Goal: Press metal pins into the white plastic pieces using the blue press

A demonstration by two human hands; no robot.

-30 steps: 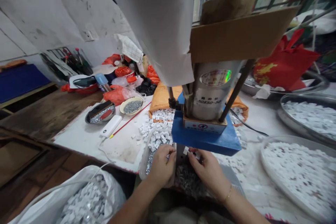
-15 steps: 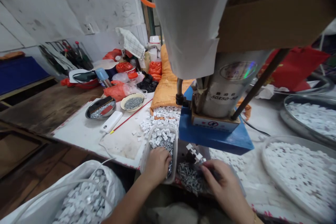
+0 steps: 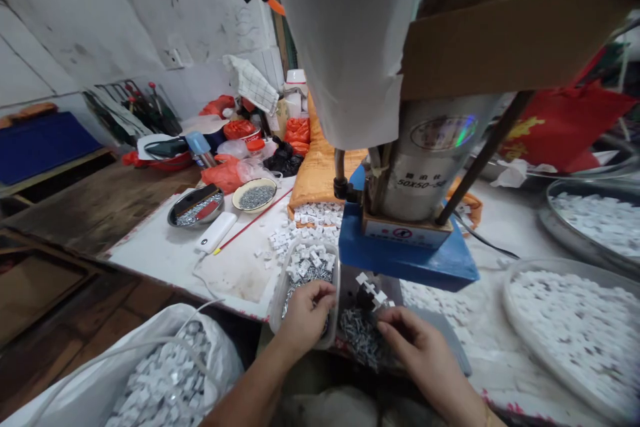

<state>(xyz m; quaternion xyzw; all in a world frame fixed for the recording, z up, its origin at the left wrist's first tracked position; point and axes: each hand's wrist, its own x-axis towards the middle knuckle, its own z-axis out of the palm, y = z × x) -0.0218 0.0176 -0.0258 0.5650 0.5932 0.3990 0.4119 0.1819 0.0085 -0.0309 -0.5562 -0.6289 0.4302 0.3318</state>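
Observation:
My left hand (image 3: 306, 315) is over the clear plastic tub (image 3: 276, 320), thumb and fingers pinched together; what is between them is too small to make out. In the tub lie small white plastic pieces (image 3: 313, 260) and metal nails (image 3: 311, 273). My right hand (image 3: 420, 341) is closed, its thumb and forefinger close together beside a row of white pieces (image 3: 373, 290) under the press (image 3: 407, 250). Whatever its fingertips hold is hidden. A pile of loose nails (image 3: 361, 337) lies between the two hands, in front of the press.
A round tray (image 3: 510, 300) of white pieces stands at right, with a metal basin (image 3: 553, 220) behind. An orange sack (image 3: 320, 177) spills pieces onto the table. Left are bowls of nails (image 3: 256, 197), a white power bank (image 3: 216, 233) and a red stick (image 3: 255, 219). A white sack (image 3: 220, 347) stands lower left.
My left hand has risen from down among the nails in the tub and moved slightly right, fingers now pinched. My right hand has hardly moved. The view has shifted a little.

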